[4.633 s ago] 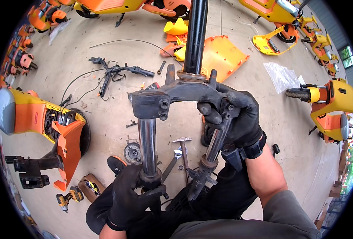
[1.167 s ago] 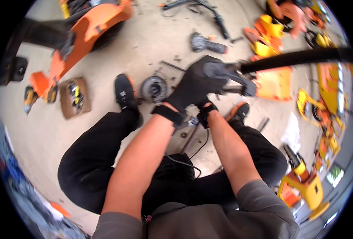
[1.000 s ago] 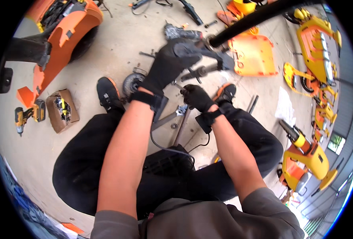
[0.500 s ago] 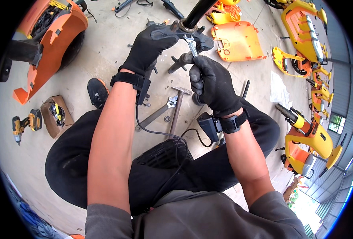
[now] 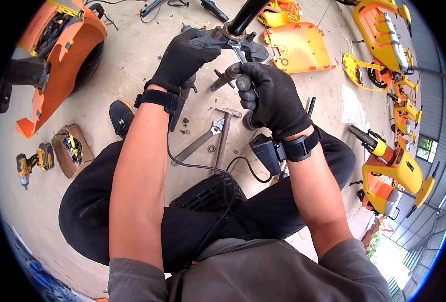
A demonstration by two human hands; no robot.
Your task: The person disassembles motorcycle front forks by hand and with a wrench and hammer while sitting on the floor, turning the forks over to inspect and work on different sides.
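Observation:
Black gloves cover both of my hands. My left hand (image 5: 183, 58) is closed around the left end of a dark fork clamp (image 5: 212, 38) below a black steering tube (image 5: 245, 17). In my right hand (image 5: 271, 93) is a silver wrench (image 5: 238, 50), its fingers wrapped round the shank. The wrench's head meets the underside of the clamp, near the tube's metal ring (image 5: 234, 34); the fastener there is too small to make out. A fork leg (image 5: 225, 79) hangs below the clamp, partly behind my right hand.
A hammer (image 5: 225, 136) and an adjustable wrench (image 5: 198, 143) lie on the floor between my legs, near loose nuts. At left are a cordless drill (image 5: 32, 162), a cardboard box (image 5: 74, 168) and an orange scooter body (image 5: 67, 75). An orange panel (image 5: 301, 48) lies ahead; yellow scooters (image 5: 391, 176) stand right.
My right hand has turned slightly with the wrench, whose handle tilts more to the right. The view has shifted a little; my left hand keeps its hold on the clamp.

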